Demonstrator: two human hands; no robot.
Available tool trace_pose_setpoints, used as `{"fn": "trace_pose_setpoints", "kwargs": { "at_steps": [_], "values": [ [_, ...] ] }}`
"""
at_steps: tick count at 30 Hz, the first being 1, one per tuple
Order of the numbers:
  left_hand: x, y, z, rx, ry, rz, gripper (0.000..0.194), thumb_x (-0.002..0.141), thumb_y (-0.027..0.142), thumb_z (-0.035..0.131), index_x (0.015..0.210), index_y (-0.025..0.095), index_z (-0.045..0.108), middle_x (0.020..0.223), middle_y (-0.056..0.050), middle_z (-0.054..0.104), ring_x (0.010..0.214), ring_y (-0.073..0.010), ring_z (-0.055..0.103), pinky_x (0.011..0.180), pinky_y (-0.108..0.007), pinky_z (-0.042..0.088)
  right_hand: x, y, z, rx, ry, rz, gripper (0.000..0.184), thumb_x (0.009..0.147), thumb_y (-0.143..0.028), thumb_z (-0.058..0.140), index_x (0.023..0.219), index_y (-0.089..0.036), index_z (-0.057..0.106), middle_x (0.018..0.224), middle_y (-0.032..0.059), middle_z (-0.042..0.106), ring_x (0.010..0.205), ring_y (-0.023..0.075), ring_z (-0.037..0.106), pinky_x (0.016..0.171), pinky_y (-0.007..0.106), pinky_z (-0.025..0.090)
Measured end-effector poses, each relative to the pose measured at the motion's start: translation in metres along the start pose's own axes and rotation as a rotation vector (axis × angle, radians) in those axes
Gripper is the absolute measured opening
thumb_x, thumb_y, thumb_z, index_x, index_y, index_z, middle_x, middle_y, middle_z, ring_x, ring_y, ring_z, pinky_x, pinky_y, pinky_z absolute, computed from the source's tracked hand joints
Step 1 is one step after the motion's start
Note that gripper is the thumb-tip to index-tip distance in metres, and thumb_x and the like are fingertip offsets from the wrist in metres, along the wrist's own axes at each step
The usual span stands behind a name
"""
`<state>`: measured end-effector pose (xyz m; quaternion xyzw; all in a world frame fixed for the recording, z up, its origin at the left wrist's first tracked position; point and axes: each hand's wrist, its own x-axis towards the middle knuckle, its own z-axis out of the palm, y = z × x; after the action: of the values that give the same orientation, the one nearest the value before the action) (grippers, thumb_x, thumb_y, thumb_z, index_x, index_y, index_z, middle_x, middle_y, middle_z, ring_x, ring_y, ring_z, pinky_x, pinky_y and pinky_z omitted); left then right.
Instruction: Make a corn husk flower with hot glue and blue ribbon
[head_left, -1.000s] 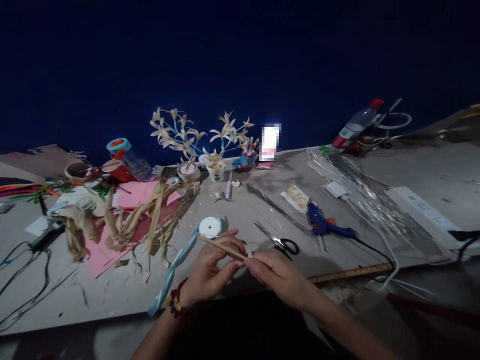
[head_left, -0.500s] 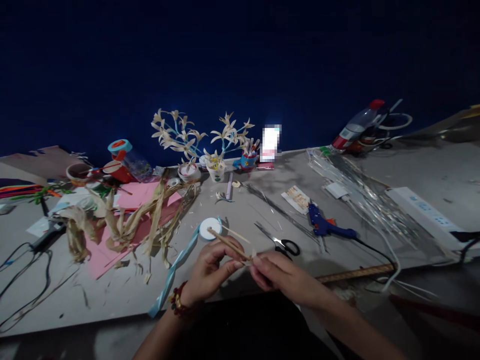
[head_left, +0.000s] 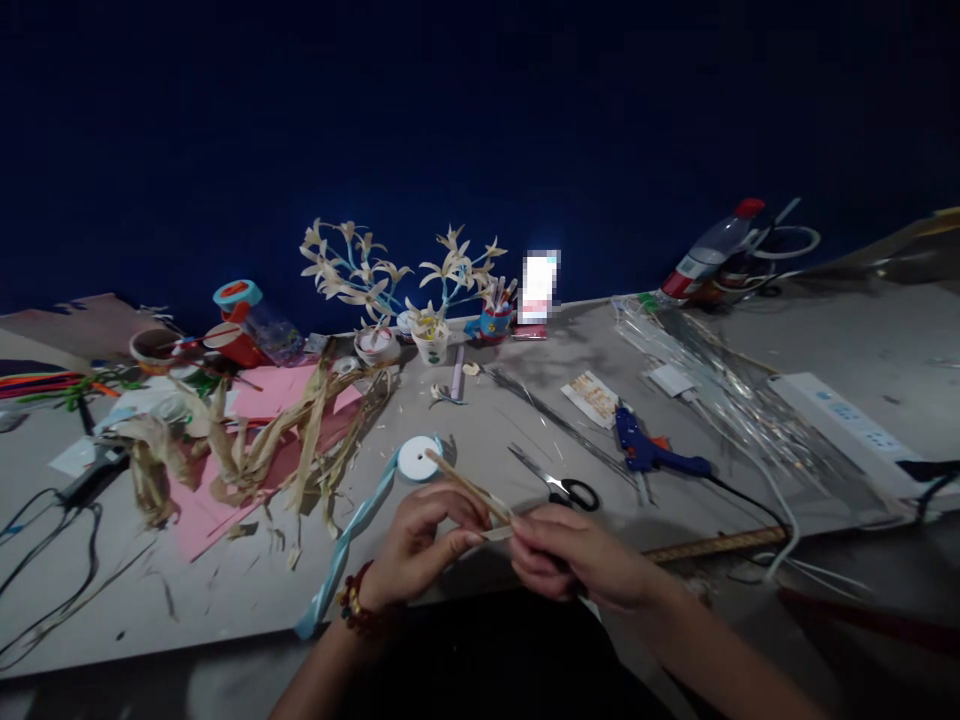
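Note:
My left hand (head_left: 426, 538) is closed in a pinch near the table's front edge, with a narrow tan strip of dried corn husk (head_left: 459, 482) between its fingers. The strip slants up to the left, and its far end lies over the white ribbon spool (head_left: 418, 460) from this angle. At the strip's near end, the fingertips of my right hand (head_left: 574, 552) are pressed together on it. Light blue ribbon (head_left: 352, 535) runs from the spool toward the front edge. Black-handled scissors (head_left: 561, 488) lie just beyond my right hand.
Dried corn husks (head_left: 244, 455) cover pink paper (head_left: 191, 515) at left. Husk flowers stand in small white pots (head_left: 431, 345) at the back. Thin wires (head_left: 555, 420), a blue glue gun (head_left: 660, 450), a plastic-wrapped wire bundle (head_left: 720, 390) and a power strip (head_left: 844, 425) lie at right.
My right hand has shifted slightly right, its fingers curling in more. The husk strip's far end has swung a little to the right; my left hand stays nearly in place.

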<state>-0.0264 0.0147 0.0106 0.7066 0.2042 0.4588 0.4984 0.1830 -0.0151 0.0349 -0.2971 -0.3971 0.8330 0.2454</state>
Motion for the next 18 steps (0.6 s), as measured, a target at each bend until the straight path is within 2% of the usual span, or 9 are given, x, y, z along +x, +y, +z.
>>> {"fn": "trace_pose_setpoints", "kwargs": {
  "at_steps": [2, 4, 6, 10, 13, 16, 18],
  "values": [
    [-0.001, -0.003, -0.003, -0.014, -0.007, -0.004, 0.008, 0.089, 0.018, 0.065, 0.082, 0.017, 0.065, 0.082, -0.007, 0.071, 0.084, -0.0192, 0.067, 0.078, -0.032, 0.051, -0.001, 0.001, -0.002, 0.060, -0.031, 0.005, 0.052, 0.092, -0.059, 0.052, 0.059, -0.021, 0.039, 0.043, -0.0114, 0.027, 0.038, 0.0056, 0.016, 0.039, 0.022, 0.011],
    [-0.002, -0.005, -0.005, -0.007, -0.018, -0.035, 0.009, 0.090, 0.018, 0.065, 0.081, 0.017, 0.065, 0.083, -0.007, 0.070, 0.082, -0.0183, 0.066, 0.077, -0.031, 0.051, -0.002, 0.002, -0.004, 0.021, 0.002, -0.014, 0.052, 0.092, -0.060, 0.051, 0.059, -0.021, 0.039, 0.044, -0.0110, 0.029, 0.039, 0.0057, 0.016, 0.040, 0.022, 0.012],
    [-0.001, -0.004, -0.007, 0.029, -0.044, -0.079, 0.006, 0.090, 0.022, 0.065, 0.087, 0.017, 0.065, 0.089, -0.008, 0.071, 0.086, -0.0197, 0.066, 0.080, -0.032, 0.051, -0.003, 0.004, -0.004, -0.128, 0.101, -0.055, 0.053, 0.093, -0.062, 0.049, 0.061, -0.020, 0.041, 0.048, -0.0091, 0.033, 0.042, 0.0066, 0.022, 0.041, 0.023, 0.016],
    [0.007, 0.007, -0.005, 0.145, -0.093, -0.077, 0.026, 0.085, 0.033, 0.072, 0.104, 0.018, 0.065, 0.108, -0.013, 0.067, 0.102, -0.0257, 0.061, 0.091, -0.040, 0.047, -0.006, 0.004, 0.000, -0.557, 0.295, -0.140, 0.054, 0.098, -0.063, 0.039, 0.066, -0.019, 0.045, 0.060, -0.0043, 0.041, 0.055, 0.0106, 0.037, 0.052, 0.024, 0.028],
    [0.015, 0.013, 0.001, 0.265, -0.067, -0.010, 0.013, 0.089, 0.027, 0.067, 0.098, 0.018, 0.066, 0.100, -0.010, 0.067, 0.100, -0.0238, 0.059, 0.093, -0.040, 0.045, -0.006, 0.002, 0.004, -0.758, 0.340, -0.182, 0.055, 0.100, -0.062, 0.032, 0.066, -0.020, 0.043, 0.061, -0.0037, 0.042, 0.059, 0.0123, 0.040, 0.056, 0.026, 0.029],
    [0.016, 0.013, 0.005, 0.315, -0.040, 0.026, 0.009, 0.091, 0.026, 0.064, 0.093, 0.018, 0.068, 0.093, -0.008, 0.068, 0.099, -0.0235, 0.058, 0.100, -0.045, 0.040, -0.005, 0.001, 0.005, -0.765, 0.323, -0.202, 0.055, 0.100, -0.062, 0.032, 0.065, -0.020, 0.042, 0.061, -0.0036, 0.041, 0.059, 0.0122, 0.040, 0.057, 0.026, 0.028],
    [0.014, 0.012, 0.006, 0.303, -0.039, 0.026, 0.012, 0.092, 0.029, 0.063, 0.091, 0.019, 0.068, 0.090, -0.008, 0.069, 0.099, -0.0241, 0.059, 0.105, -0.048, 0.036, -0.003, 0.002, 0.004, -0.617, 0.260, -0.159, 0.056, 0.098, -0.064, 0.036, 0.064, -0.020, 0.042, 0.059, -0.0041, 0.041, 0.056, 0.0112, 0.038, 0.054, 0.025, 0.028]
  ]
}}
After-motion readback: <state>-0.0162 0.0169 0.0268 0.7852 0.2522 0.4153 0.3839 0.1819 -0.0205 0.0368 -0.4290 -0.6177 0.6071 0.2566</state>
